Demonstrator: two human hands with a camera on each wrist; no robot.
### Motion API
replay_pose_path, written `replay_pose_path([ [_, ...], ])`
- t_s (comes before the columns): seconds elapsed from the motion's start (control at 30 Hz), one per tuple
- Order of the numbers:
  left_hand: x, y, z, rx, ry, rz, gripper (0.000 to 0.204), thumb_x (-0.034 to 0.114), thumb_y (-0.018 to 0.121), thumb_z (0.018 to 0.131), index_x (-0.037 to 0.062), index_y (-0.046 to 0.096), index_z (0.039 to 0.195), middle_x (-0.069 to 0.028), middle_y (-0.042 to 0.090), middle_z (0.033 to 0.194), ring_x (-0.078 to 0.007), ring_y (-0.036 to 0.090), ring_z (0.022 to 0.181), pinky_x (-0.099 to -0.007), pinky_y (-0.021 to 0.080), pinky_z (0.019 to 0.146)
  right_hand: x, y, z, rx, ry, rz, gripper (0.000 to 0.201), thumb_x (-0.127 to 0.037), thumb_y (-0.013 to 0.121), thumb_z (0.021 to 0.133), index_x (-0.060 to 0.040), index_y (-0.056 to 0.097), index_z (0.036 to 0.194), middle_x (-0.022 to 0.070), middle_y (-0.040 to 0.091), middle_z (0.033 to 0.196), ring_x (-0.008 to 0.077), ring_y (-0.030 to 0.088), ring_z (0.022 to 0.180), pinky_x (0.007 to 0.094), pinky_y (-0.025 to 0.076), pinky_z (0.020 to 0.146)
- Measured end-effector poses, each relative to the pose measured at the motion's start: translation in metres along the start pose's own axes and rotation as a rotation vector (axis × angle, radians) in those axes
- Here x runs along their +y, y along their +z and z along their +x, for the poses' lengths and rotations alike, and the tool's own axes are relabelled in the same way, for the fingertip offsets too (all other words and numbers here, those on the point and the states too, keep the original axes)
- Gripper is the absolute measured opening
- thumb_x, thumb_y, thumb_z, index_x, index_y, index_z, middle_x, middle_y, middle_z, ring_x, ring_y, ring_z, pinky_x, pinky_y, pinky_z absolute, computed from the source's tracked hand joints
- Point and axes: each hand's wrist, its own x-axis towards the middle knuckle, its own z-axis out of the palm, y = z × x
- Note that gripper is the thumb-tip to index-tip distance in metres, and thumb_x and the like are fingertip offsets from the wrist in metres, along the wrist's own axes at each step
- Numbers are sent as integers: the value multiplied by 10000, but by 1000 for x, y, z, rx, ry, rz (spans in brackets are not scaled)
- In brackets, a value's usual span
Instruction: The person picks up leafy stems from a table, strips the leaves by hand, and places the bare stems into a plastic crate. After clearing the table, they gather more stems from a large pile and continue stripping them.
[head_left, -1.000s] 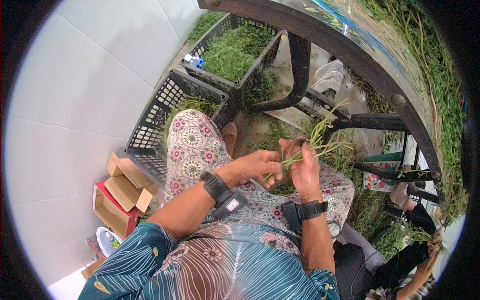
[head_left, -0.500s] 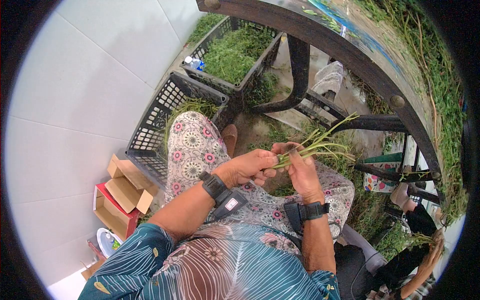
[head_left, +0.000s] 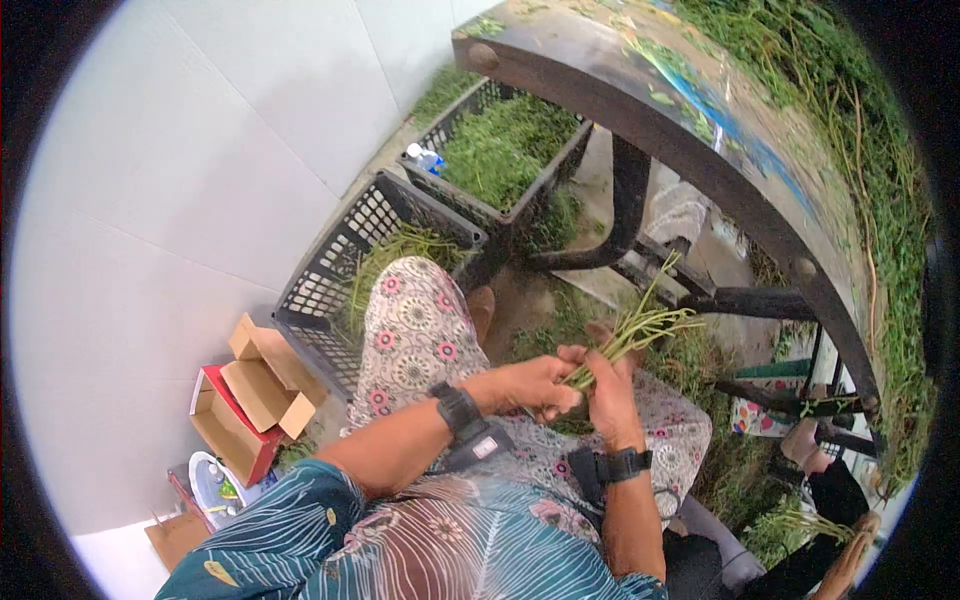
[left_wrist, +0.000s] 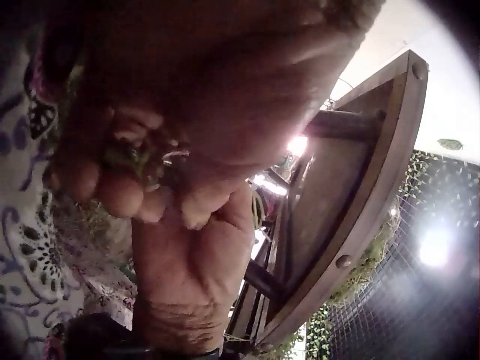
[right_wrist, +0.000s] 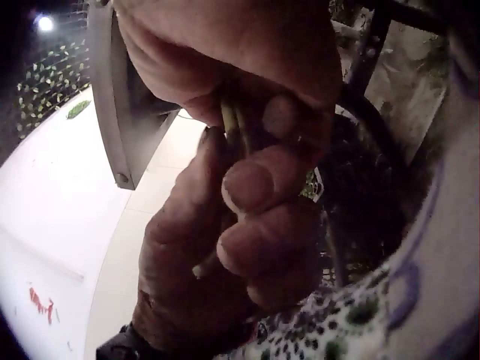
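A small bunch of thin green plant stems is held over the lap, its loose ends fanning up and to the right. My right hand grips the bunch around its lower part; in the right wrist view its fingers curl around the stems. Close beside it, my left hand has curled fingers at the lower ends of the bunch. Bits of green show inside those fingers in the left wrist view. One cut stem end pokes out between the hands.
Two black plastic crates with greens stand beyond the left knee. A dark-edged table heaped with greenery curves across the upper right. Opened cardboard boxes lie at left near a white basin. Another person's hand shows at lower right.
The head view has tilted, so the crates and table sit lower and farther right. Both hands stay together at the stems, which now point more steeply upward.
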Motion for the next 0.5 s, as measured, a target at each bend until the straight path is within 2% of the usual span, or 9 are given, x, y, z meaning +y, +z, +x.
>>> replay_pose_path([
  [0.07, -4, -1, 1, 15, -27, 23, 164, 208, 514, 860, 72, 497, 770, 24, 484, 642, -67, 468, 514, -211, 400, 479, 0, 4, 0, -33, 14, -9, 289, -192, 435, 872, 32, 508, 1040, 128, 614, 943, 205, 590, 867, 315, 483, 733],
  [0.13, 1, -1, 0, -22, 15, 21, 196, 200, 476, 879, 70, 489, 734, 14, 487, 638, -68, 467, 508, -220, 394, 465, -3, 7, -1, -59, 33, -20, 297, -223, 443, 884, 27, 478, 1039, 137, 609, 945, 201, 593, 851, 302, 514, 640],
  [0.17, 1, -1, -1, -25, 27, -1, 198, 199, 467, 883, 63, 496, 742, 11, 489, 639, -70, 469, 507, -221, 394, 463, -5, 11, -2, -19, 55, 26, 304, -259, 442, 895, 25, 478, 997, 155, 598, 955, 214, 605, 805, 311, 533, 536],
  [0.3, 8, 8, -4, 92, 24, -21, 198, 197, 443, 893, 37, 515, 800, 10, 475, 641, -71, 460, 512, -213, 397, 474, -16, 12, -9, -57, 111, 30, 358, -295, 416, 910, 39, 517, 989, 159, 587, 951, 220, 612, 721, 313, 541, 491],
  [0.37, 4, 8, 1, 95, 58, 20, 195, 199, 442, 894, 28, 515, 839, 18, 461, 643, -67, 447, 516, -211, 387, 478, -18, 12, -9, -139, 126, 9, 387, -309, 406, 915, 46, 532, 1001, 156, 586, 944, 218, 615, 699, 317, 544, 506],
  [0.5, -6, -1, 6, 62, 135, 48, 205, 220, 434, 904, 33, 513, 876, 34, 435, 647, -60, 406, 519, -207, 342, 469, -13, 16, -9, -171, 100, 40, 415, -318, 396, 920, 49, 529, 1059, 143, 586, 944, 199, 615, 702, 319, 544, 519],
])
